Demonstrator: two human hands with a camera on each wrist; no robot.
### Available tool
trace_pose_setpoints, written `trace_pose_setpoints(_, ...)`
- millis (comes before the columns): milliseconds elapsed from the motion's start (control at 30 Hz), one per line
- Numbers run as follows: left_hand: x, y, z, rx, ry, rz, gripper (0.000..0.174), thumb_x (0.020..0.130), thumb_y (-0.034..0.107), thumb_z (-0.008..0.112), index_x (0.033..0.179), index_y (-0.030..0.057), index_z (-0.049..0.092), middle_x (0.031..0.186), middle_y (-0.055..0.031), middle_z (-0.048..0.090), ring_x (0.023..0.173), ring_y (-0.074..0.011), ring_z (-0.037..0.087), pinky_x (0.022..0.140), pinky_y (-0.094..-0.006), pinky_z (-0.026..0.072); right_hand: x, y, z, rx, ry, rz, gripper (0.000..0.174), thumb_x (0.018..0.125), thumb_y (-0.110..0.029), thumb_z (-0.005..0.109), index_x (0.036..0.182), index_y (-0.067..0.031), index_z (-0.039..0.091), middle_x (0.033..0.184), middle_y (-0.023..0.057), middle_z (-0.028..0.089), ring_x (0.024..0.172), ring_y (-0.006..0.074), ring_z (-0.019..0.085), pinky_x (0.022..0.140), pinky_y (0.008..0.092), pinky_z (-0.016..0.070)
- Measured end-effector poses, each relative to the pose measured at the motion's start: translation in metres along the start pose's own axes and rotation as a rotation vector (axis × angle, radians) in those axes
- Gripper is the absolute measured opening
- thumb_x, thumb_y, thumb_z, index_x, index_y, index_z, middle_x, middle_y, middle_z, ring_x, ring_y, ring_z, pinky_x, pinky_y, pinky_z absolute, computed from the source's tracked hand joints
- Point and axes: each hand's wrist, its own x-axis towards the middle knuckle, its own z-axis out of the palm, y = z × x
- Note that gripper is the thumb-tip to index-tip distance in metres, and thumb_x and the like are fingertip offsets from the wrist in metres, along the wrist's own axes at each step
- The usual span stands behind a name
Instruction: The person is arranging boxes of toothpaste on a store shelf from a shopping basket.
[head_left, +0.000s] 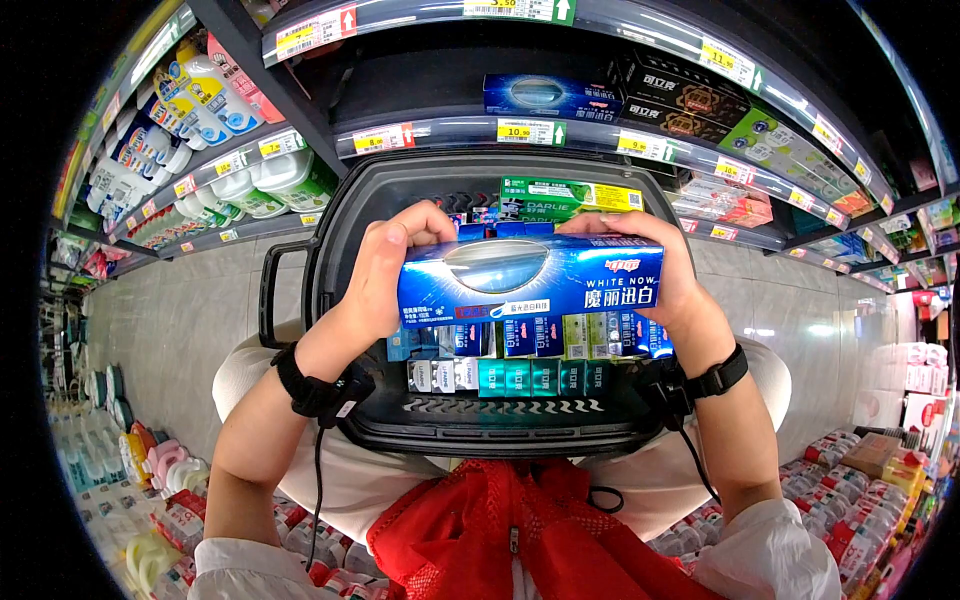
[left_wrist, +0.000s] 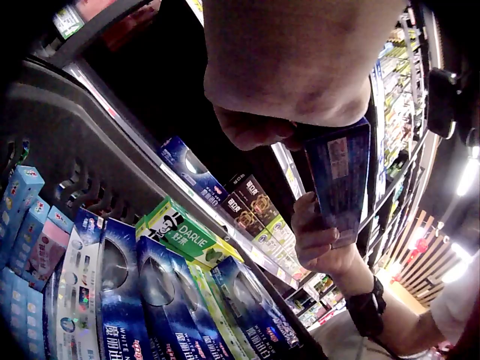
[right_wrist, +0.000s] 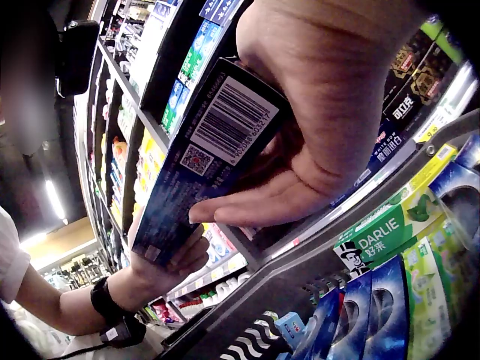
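On the left, at least 2 white-and-yellow plastic bottles stand on a shelf, their small print unreadable. The left hand grips the left end of 1 glossy blue cardboard carton with an oval silvery panel, labelled "WHITE NOW 魔丽迅白". This carton is above the black plastic basket, hiding part of its load. Inside, at the near side, are at least 3 white-ended cartons, then at least 4 teal cartons to their right; at the far side lies a green-and-yellow "DARLIE 好来" carton, partly covered. Beyond, 1 blue shelf carton sits above a 10.90 tag. The right hand holds the glossy carton's right end between thumb and fingers. Farther right, at least 2 black "可立克" cartons are stacked.
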Motion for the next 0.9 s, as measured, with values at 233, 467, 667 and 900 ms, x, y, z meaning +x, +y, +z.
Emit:
trace_pose_setpoints(233, -0.0007, -0.0016, -0.0001, 0.017, -0.002, 0.01, 0.071, 0.086, 0.059, 0.016, 0.076, -0.0031, 0.049, 0.058, -0.0069, 0.051, 0.052, -0.0082, 0.044, 0.049, -0.0226, 0.03, 0.0007, 0.001, -0.0016, -0.001, 0.014, 0.005, 0.045, 0.079, -0.029, 0.044, 0.102, 0.0078, 0.055, 0.094, 0.0151, 0.062, 0.082, 0.0185, 0.061, 0.076, 0.028, 0.0488)
trace_pose_setpoints(467, -0.0005, -0.0009, -0.0001, 0.024, -0.007, 0.004, 0.071, 0.086, 0.059, 0.016, 0.076, -0.0029, 0.049, 0.058, -0.0067, 0.051, 0.052, -0.0082, 0.044, 0.048, -0.0228, 0.0295, 0.0024, 0.0023, -0.0045, 0.009, 0.009, 0.021, 0.047, 0.077, -0.031, 0.046, 0.102, 0.0074, 0.055, 0.095, 0.0157, 0.061, 0.082, 0.0194, 0.06, 0.076, 0.0286, 0.0482)
trace_pose_setpoints(667, -0.0006, -0.0036, 0.0003, 0.027, 0.003, -0.005, 0.071, 0.086, 0.06, 0.016, 0.076, -0.0025, 0.048, 0.057, -0.0065, 0.05, 0.051, -0.008, 0.043, 0.048, -0.023, 0.0293, 0.0029, 0.003, -0.0056, 0.012, 0.019, 0.024, 0.047, 0.077, -0.031, 0.046, 0.102, 0.0071, 0.055, 0.095, 0.0157, 0.061, 0.083, 0.0195, 0.06, 0.077, 0.0289, 0.0481)
trace_pose_setpoints(900, -0.0007, -0.0031, 0.0004, 0.031, 0.0, 0.0, 0.071, 0.086, 0.059, 0.015, 0.076, -0.0026, 0.048, 0.057, -0.0065, 0.05, 0.051, -0.0083, 0.043, 0.049, -0.0231, 0.0297, 0.0007, 0.0017, -0.0019, -0.011, 0.055, 0.032, 0.048, 0.075, -0.033, 0.048, 0.102, 0.0066, 0.055, 0.099, 0.0166, 0.06, 0.085, 0.0209, 0.059, 0.079, 0.0297, 0.0464)
